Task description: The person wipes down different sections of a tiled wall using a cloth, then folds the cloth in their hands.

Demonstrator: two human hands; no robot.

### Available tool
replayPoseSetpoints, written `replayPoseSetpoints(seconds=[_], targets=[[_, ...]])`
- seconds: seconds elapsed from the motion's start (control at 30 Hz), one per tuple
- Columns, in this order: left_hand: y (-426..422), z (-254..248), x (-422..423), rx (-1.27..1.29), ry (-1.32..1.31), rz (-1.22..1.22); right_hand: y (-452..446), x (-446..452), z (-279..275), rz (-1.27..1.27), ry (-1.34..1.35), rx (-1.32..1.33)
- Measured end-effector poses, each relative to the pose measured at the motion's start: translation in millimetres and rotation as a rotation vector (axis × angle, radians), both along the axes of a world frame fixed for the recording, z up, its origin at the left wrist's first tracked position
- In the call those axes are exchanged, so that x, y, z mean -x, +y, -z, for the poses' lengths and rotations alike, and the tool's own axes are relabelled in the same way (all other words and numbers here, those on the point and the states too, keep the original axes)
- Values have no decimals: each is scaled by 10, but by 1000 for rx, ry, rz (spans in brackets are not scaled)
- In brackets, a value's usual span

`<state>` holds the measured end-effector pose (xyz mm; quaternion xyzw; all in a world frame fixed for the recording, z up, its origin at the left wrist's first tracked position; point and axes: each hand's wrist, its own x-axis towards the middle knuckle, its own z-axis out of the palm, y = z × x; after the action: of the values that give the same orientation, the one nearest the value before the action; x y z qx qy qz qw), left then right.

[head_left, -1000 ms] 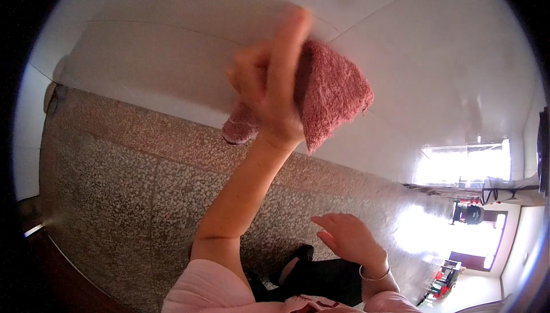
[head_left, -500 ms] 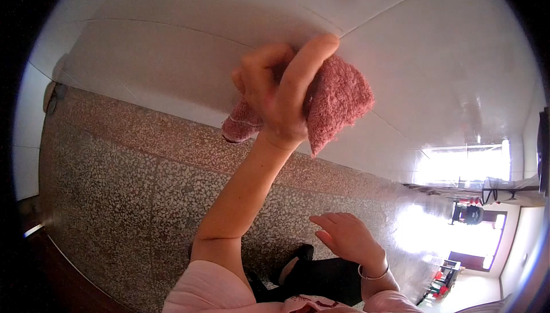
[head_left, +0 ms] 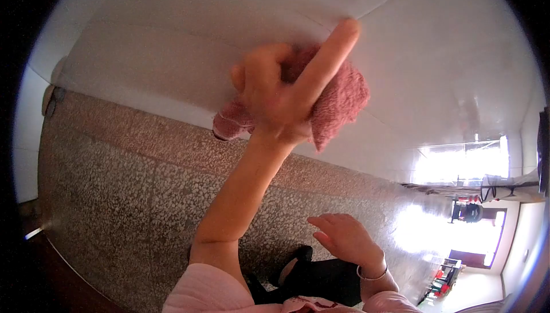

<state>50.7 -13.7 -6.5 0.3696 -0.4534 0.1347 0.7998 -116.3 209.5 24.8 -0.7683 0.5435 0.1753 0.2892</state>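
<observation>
My left hand point(head_left: 281, 95) is stretched upward with its fingers closed on a pink terry cloth point(head_left: 344, 98). The cloth is bunched under the palm and presses on the pale tiled wall point(head_left: 154, 49). One end of it sticks out left of the wrist, and the thumb lies straight along its upper right side. Lower right, in front of the body, hovers my right hand point(head_left: 349, 238), a bracelet point(head_left: 373, 274) round its wrist. Its fingers are extended and nothing is in them.
A speckled stone floor point(head_left: 114, 169) meets the wall's foot. My dark shoe point(head_left: 295, 261) stands on it. A dark door edge point(head_left: 63, 273) lies at lower left. Far right are a bright window point(head_left: 464, 161), a doorway point(head_left: 492, 238) and red items on a stand point(head_left: 441, 281).
My left hand has shifted slightly up the wall with the cloth, and its thumb reaches farther up and right. The cloth's left end has moved a little left. My right hand has barely moved.
</observation>
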Motion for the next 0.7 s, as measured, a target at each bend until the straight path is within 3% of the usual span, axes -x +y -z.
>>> replayPoseSetpoints(seconds=[0.07, 0.17, 0.37, 0.7], targets=[[49, -66, -17, 66, 26, -16, 14, 3, 10, -3, 2, 4], [248, -209, -156, -184, -116, 22, 3, -2, 5, -8, 9, 7], [144, -127, -103, -45, -37, -12, 17, 3, -18, -5, 15, 10], [233, -187, -154, -171, -111, 35, 80, -29, -57, -15, 33, 12]])
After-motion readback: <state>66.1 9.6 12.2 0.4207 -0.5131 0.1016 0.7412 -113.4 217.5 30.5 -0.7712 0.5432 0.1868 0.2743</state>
